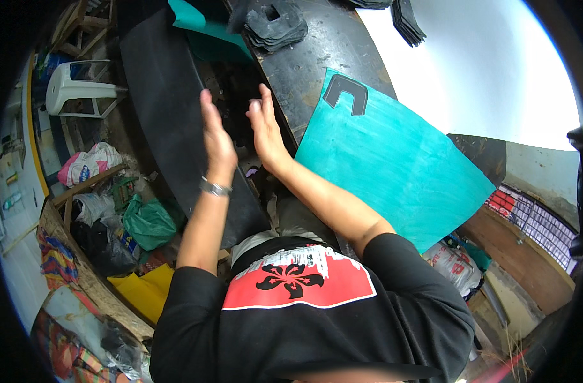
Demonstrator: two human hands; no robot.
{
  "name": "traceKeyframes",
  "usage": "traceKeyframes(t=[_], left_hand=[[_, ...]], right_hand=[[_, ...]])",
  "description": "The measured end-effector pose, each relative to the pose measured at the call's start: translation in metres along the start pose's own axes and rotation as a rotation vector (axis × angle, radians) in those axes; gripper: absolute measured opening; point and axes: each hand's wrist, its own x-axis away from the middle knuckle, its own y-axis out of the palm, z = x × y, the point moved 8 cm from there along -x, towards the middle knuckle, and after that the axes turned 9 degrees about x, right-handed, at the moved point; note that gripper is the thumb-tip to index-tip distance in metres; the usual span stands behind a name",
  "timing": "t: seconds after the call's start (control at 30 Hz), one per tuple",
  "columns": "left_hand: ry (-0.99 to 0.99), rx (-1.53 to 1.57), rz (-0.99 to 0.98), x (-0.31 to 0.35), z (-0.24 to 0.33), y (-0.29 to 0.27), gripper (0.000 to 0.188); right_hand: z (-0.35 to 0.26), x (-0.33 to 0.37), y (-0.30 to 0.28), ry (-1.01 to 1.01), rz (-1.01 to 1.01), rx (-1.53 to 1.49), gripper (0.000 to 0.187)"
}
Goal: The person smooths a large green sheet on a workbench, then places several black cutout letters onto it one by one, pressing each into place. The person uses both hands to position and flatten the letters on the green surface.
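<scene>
White plastic stool (58, 91), black sheet (157, 96), left hand (220, 142) above its edge, right hand (267, 133) opposite, palms apart, both hands' fingers straight, apparently released despite slight blur, teal sheet (393, 163) beside the right forearm (320, 188), dark U-shaped piece (360, 99) on its upper corner.

A dark, scuffed table (339, 41) stands toward the top, lit brightest at the upper right. On the left, a white plastic stool (60, 89) sits near a rough wooden frame (81, 30) — below them, plastic bags (148, 223) crowd the dingy floor (130, 139). Along the far left runs a pale surface edged in yellow; at right, a pale, stained wall (546, 169) rises near a brown board (505, 242).
</scene>
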Motion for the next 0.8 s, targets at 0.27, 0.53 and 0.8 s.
traceKeyframes(t=[0.27, 0.53, 0.8], left_hand=[[0.032, -0.536, -0.178, -0.006, -0.048, -0.029, 0.07], [-0.485, 1.015, -0.513, 0.055, 0.007, 0.06, 0.056], [0.35, -0.276, -0.252, -0.043, 0.092, 0.071, 0.015]], right_hand=[[-0.043, 0.023, 0.025, 0.099, -0.447, -0.617, 0.088], [-0.025, -0.029, 0.024, -0.316, -0.236, 0.39, 0.075], [-0.075, -0.073, -0.082, -0.49, 0.16, 0.137, 0.09]])
